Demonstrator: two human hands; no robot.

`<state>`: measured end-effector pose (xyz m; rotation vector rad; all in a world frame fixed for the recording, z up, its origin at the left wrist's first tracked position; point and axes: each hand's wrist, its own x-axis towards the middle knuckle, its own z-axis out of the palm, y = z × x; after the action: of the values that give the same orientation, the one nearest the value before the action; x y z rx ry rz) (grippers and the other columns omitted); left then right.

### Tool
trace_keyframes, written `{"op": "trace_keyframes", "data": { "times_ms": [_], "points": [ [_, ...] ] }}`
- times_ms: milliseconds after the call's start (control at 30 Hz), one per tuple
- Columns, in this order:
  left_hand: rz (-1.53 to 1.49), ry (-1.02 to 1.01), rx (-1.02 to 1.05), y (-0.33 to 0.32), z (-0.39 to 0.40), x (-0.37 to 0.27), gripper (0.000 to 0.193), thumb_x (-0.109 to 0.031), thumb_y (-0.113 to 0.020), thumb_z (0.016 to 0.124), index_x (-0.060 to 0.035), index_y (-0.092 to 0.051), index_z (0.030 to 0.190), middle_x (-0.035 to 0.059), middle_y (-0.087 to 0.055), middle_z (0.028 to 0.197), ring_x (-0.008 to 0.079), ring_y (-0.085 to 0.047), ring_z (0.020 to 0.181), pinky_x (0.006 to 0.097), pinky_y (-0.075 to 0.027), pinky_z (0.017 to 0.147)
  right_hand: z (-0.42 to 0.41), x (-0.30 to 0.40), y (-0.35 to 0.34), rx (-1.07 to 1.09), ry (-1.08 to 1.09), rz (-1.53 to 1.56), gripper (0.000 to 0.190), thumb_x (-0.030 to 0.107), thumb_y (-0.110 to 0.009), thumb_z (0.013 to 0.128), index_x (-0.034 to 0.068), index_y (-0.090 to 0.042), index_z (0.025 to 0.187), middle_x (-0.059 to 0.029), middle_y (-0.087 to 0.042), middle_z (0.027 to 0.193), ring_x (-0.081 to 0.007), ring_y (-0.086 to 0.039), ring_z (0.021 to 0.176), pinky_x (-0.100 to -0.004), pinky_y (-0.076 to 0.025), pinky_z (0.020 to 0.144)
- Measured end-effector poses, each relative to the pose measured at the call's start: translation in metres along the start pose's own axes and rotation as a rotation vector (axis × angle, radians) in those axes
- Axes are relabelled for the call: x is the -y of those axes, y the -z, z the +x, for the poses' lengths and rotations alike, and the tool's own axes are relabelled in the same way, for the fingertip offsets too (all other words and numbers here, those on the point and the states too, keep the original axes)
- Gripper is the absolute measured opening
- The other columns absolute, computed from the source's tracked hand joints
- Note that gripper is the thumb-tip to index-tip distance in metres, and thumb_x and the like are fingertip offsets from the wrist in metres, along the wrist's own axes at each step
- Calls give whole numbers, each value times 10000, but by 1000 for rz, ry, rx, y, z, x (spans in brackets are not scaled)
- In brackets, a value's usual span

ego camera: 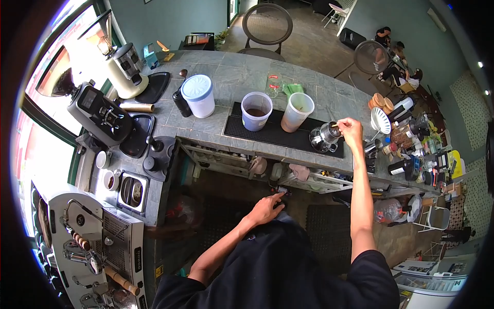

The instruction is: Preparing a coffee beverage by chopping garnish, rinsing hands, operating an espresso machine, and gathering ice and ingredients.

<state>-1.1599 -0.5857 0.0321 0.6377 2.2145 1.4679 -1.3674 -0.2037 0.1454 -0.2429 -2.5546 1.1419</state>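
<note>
My right hand (pixel 350 130) is at the right end of the black bar mat (pixel 270 132), its fingertips pinching a thin yellowish stick (pixel 334 125). Directly below the stick is a glass coffee server (pixel 318 140) with a dark metal-looking piece (pixel 330 132) at its top; what is inside I cannot tell. My left hand (pixel 266 208) hovers in front of my dark shirt, index finger stretched out, holding nothing. Along the same mat stand a bluish plastic tub (pixel 256 120) with brown contents and a translucent tub (pixel 295 119) with brown at its bottom.
A blue-lidded white tub (pixel 198 96) and a clear glass (pixel 273 87) share the stone counter (pixel 231 69). Coffee grinders (pixel 102 112) occupy the left, above an espresso machine (pixel 115 247). Jars and bottles (pixel 409 135) crowd the right end. People (pixel 401 69) sit farther off.
</note>
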Motion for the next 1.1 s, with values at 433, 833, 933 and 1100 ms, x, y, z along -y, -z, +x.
{"op": "trace_keyframes", "data": {
  "times_ms": [433, 833, 933, 1100],
  "points": [
    [-14, 7, -10, 2, -4, 1, 545, -217, -687, 979, 35, -535, 1438, 260, -717, 1211, 386, -706, 1131, 442, -569, 956, -8, 17, 17, -106, -12, -426, 183, 181, -797, 827, 18, -773, 904, -165, -773, 818, -267, -766, 767, -381, -570, 706],
    [-10, 21, -6, 5, -8, 3, 545, -226, -678, 984, 23, -532, 1447, 255, -717, 1214, 390, -702, 1130, 443, -565, 956, -11, 17, 9, 71, -28, -211, 93, 86, -742, 890, -4, -762, 897, -115, -769, 781, -150, -714, 699, -328, -549, 659],
    [-7, 25, 1, 7, -10, 2, 548, -228, -678, 984, 22, -531, 1449, 257, -718, 1209, 391, -702, 1130, 444, -562, 956, -15, 25, 11, -49, 8, -393, 90, 86, -750, 873, -1, -762, 894, -109, -769, 780, -137, -708, 699, -319, -543, 654],
    [-20, -1, 3, 4, -11, 7, 575, -241, -669, 978, 2, -514, 1475, 255, -721, 1198, 409, -699, 1100, 460, -551, 952, -9, 11, 9, -93, 48, -164, 104, 109, -764, 854, 13, -769, 895, -114, -765, 768, -156, -720, 700, -329, -547, 657]
  ]
}}
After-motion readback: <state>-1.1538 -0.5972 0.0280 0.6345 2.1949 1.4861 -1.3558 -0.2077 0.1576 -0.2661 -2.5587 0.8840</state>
